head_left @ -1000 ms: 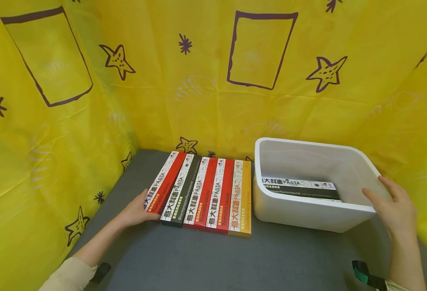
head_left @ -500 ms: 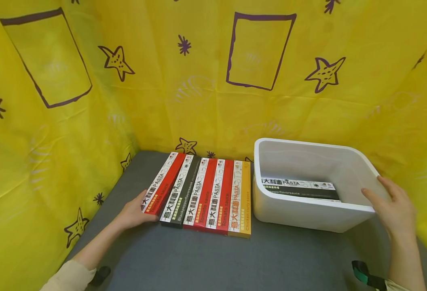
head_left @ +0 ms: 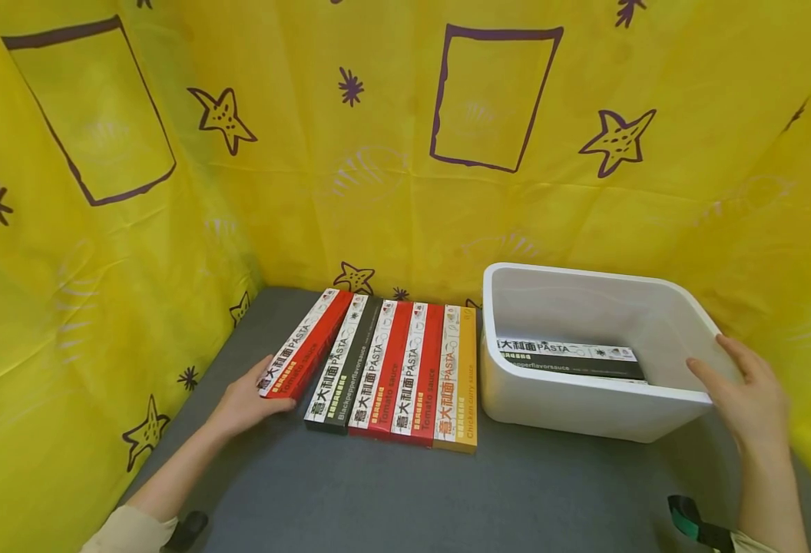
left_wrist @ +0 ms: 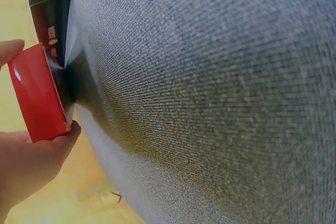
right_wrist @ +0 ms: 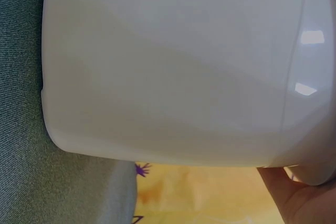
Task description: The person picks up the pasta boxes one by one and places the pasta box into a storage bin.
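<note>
the white bin (head_left: pixel 588 407) partly hides the black pasta box (head_left: pixel 578 364) inside.

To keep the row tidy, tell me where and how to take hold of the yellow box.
Probably grip its near end by the right edge and end face, coming from the front right: the yellow box is long and slim, that corner stands clear of the white bin, and its left side lies close along a red box.
</note>
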A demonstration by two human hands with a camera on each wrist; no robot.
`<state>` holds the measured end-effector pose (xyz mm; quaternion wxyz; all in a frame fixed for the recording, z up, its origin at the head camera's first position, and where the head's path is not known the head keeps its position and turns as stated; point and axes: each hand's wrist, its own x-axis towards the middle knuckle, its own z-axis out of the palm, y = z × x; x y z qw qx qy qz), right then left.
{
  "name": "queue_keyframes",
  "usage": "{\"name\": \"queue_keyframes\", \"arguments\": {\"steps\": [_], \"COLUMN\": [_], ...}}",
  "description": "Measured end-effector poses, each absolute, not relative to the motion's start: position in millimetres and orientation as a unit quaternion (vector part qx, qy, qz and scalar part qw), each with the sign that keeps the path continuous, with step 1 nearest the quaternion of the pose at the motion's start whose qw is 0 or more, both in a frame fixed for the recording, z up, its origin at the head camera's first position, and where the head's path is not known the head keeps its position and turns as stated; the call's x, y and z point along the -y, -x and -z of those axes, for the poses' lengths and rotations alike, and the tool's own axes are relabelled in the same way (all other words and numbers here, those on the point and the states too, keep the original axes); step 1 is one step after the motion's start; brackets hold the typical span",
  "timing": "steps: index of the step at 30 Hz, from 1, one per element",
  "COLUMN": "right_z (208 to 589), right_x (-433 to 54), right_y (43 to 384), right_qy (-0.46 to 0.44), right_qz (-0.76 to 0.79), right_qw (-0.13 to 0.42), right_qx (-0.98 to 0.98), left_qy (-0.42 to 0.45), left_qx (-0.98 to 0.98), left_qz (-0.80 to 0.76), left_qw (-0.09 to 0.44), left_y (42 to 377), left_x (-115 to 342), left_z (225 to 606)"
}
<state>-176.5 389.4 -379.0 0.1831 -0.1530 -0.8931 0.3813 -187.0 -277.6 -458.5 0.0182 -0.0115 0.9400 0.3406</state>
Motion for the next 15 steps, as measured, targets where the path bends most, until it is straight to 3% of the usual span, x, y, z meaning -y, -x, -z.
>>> {"name": "queue_keyframes", "arguments": {"steps": [15], "right_z": [378], "right_x": [-389], "right_y": [176], "right_qy": [0.15], "right_qz": [-0.376], "right_qw": [0.187], "right_qx": [0.895], "left_qy": [0.062], "left_qx": [-0.929], "left_qz": [-0.364], "left_qw": [-0.017], "left_y": [184], "left_x": [275], "left_z": [441]}}
